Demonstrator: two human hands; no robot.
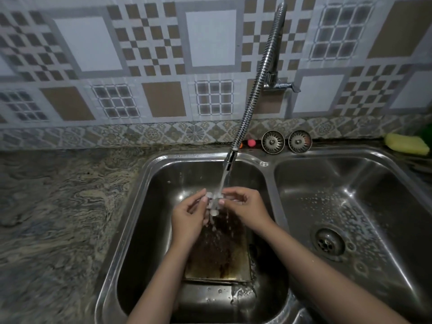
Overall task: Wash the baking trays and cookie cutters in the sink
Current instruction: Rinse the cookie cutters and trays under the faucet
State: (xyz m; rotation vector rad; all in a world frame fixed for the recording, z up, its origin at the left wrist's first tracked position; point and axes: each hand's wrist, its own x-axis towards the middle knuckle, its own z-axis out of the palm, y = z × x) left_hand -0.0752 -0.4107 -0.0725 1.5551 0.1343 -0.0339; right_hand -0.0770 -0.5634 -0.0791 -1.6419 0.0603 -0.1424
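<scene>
Translucent plastic, seemingly a small cookie cutter point(214, 202), is pinched between the fingertips of the left hand point(190, 215) and the right hand point(245, 206), directly under the stream from the flexible faucet point(253, 90). Below it, a stained baking tray point(219, 253) lies in the left basin of the sink point(149, 174). Because the piece is wet and held only lightly, it could be knocked loose by the water and dropped onto the tray. Splashing over the rim is also possible. The cutter's shape is blurred by the water, and the tray's left side is hidden by the left forearm.
</scene>
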